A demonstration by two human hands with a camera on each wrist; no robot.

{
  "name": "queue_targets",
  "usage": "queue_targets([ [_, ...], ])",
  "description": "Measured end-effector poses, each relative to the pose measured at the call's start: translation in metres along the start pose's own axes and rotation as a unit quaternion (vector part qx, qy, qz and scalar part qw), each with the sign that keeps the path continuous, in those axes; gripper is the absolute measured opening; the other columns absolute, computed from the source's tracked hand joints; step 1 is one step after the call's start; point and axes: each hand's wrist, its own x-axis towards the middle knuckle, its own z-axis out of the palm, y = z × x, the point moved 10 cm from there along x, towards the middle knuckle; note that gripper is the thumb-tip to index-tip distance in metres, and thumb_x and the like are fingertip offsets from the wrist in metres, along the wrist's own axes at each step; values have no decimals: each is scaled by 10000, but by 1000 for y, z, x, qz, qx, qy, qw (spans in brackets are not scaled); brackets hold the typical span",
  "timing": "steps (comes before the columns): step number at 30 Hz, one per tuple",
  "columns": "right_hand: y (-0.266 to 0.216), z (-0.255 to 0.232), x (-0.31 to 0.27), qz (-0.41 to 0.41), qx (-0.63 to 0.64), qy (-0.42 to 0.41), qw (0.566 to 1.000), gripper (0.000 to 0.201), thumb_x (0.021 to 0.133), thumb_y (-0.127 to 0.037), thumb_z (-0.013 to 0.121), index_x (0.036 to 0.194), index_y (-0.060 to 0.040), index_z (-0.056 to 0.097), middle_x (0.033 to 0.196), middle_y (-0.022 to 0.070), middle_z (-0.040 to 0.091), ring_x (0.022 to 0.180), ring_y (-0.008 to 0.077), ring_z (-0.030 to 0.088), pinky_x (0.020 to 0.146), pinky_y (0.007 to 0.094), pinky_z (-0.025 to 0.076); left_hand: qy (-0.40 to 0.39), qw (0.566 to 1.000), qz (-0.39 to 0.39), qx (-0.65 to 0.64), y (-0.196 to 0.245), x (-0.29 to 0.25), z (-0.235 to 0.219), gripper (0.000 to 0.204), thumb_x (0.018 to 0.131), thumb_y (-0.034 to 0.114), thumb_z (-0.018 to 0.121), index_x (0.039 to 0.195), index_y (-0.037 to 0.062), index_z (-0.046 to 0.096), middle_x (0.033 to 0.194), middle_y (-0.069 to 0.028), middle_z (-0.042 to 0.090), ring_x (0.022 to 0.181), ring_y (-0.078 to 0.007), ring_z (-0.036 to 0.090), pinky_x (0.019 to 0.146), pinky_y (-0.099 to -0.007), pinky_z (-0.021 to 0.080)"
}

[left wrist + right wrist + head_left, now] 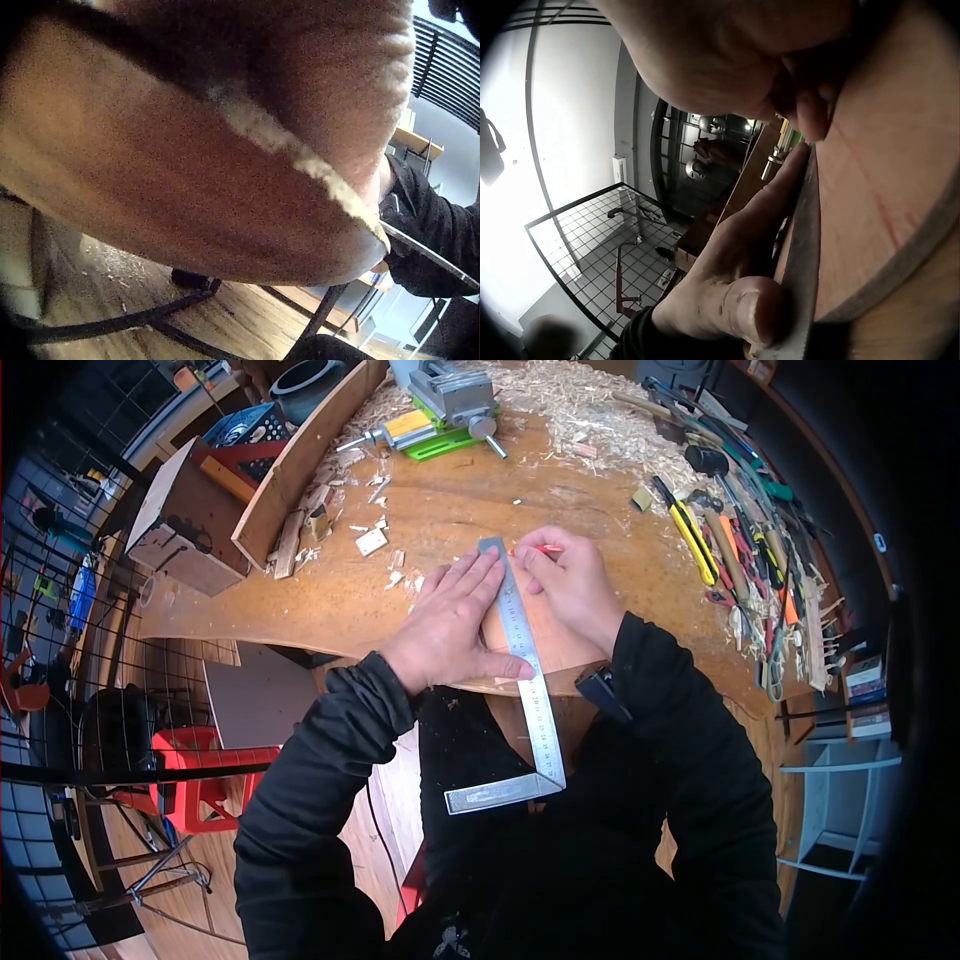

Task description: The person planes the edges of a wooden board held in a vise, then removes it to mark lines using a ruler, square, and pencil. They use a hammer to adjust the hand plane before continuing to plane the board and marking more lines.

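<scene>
My left hand lies spread over a steel square, its fingers near the blade's far end and its thumb on the blade. Under the blade is a flat wooden piece; the square's stock hangs past the table edge, toward my body. My right hand pinches a thin red marking tool just right of the blade's far end. In the right wrist view, reddish lines mark the wooden piece beside the blade; the tool's tip is hidden.
A vise with a green base stands at the back among shavings. Wood scraps lie on the left, near an upright board. A yellow cutter and many hand tools line the right side. A red stool is lower left.
</scene>
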Motion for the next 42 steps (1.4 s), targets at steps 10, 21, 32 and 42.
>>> queue_targets([
  [10, 0, -1, -2, -3, -9, -3, 1000, 176, 1008, -127, 663, 1065, 35, 702, 839, 79, 720, 675, 126, 673, 648, 299, 548, -7, 1000, -1, 0, 1, 1, 0, 1376, 674, 807, 810, 1577, -128, 359, 1675, -318, 317, 1573, -467, 278, 1286, -530, 196],
  [21, -10, -6, -24, -13, -9, -27, 999, 142, 982, -100, 662, 990, 32, 715, 726, 63, 682, 642, 108, 633, 605, 297, 499, -6, 1000, 2, 7, 1, 2, 1, 1359, 675, 795, 818, 1571, -125, 374, 1682, -308, 311, 1576, -457, 283, 1278, -537, 210],
  [32, -19, -14, -96, 2, -41, -52, 998, 148, 984, -97, 653, 981, 41, 708, 791, 100, 720, 667, 133, 652, 619, 300, 502, -15, 1000, -7, 13, 0, 2, 2, 1361, 671, 789, 825, 1578, -118, 367, 1691, -304, 295, 1579, -452, 278, 1279, -546, 205],
  [42, -18, -22, -118, 94, 45, -68, 992, 143, 1002, -84, 624, 969, 34, 698, 828, 84, 724, 713, 108, 669, 636, 262, 518, -14, 1000, -8, 18, -1, 2, 3, 1361, 665, 782, 839, 1601, -81, 357, 1698, -285, 302, 1583, -446, 281, 1281, -530, 201],
])
